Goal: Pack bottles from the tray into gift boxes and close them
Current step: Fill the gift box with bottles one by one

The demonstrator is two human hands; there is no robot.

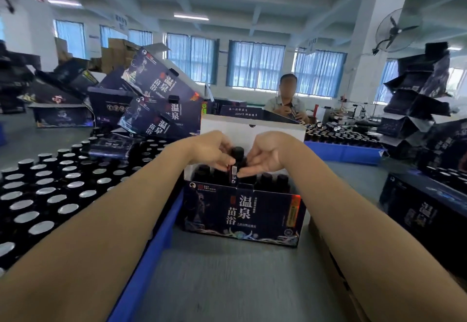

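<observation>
An open dark gift box point(242, 214) with white Chinese lettering stands on the grey table in front of me, its white-lined lid point(252, 129) raised at the back. Several dark bottles stand inside it. One dark bottle point(236, 167) is upright over the box's middle. My left hand point(212, 153) grips its upper part from the left, fingers curled round the cap and neck. My right hand point(262, 159) touches the bottle's lower label from the right with its fingers extended. The blue tray point(151, 240) at my left holds several bottles with silver-topped caps.
Flat and folded gift boxes point(154, 99) are piled at the back left, and more stand stacked at the right point(417, 104). A closed gift box point(424, 210) lies at the right. A second blue tray point(343, 152) of bottles sits behind. A person point(286, 104) sits across the table.
</observation>
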